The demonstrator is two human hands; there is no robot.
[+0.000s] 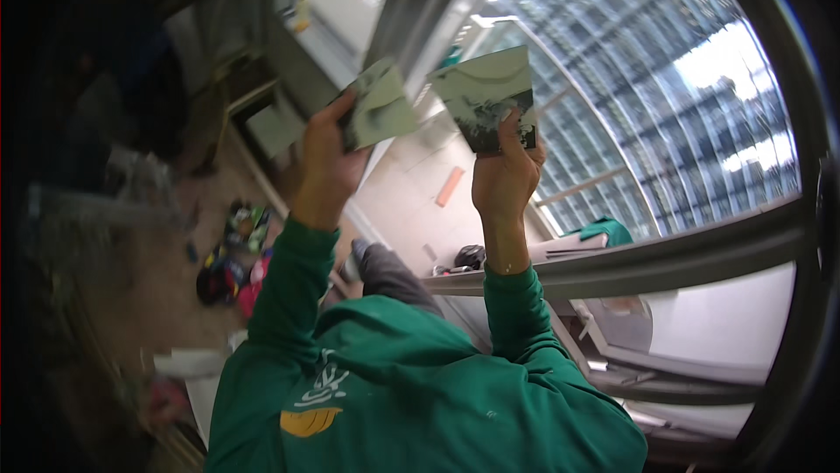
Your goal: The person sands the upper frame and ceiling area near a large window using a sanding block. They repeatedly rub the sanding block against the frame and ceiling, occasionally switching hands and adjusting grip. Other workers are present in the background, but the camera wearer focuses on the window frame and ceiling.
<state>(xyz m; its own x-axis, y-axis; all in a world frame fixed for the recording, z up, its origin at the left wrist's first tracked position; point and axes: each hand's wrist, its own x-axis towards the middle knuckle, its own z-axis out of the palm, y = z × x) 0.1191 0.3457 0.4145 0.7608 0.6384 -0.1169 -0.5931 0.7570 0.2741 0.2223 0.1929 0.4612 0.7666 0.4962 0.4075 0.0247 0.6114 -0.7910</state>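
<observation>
My left hand (329, 162) is closed around a flat, wide-bladed putty knife (388, 110), its blade tilted up to the right. Pale material covers much of that blade, with a dark patch beside the fingers. In my right hand (507, 180) is a second putty knife (481, 92), its blade widening toward the top. A pale layer lies along its upper part, above a dark, shiny area, and my thumb presses on its face. Both handles are hidden by my fingers. The two blades are held up close together, with a small gap between them.
A curved-looking window frame (665, 261) runs along the right, with a glass building facade (647, 97) beyond. An orange strip (450, 187) lies on the pale surface below my hands. Colourful bundled items (245, 228) lie on the floor to the left. A green cloth (608, 231) sits by the frame.
</observation>
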